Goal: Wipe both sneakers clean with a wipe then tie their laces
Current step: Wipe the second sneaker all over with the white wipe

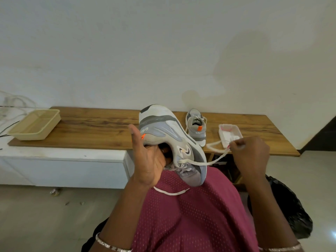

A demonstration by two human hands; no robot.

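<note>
— What sort of place is this?
— A room in a home, by the look of it: a plain white wall [163, 42], a pale tiled floor [45, 215], and a low wooden top [91, 128] laid over a white cabinet [63, 168].
— Anything homely on it?
— A beige plastic basket [27, 136] at the top's left end, and a sneaker [197, 128] standing near its far edge, right of the middle.
— And around it?
— Loose cables [12, 104] lie past the left end, by the wall. A black plastic bag [285, 206] sits on the floor at the right, and scraps of litter [54, 191] lie below the cabinet.
</note>
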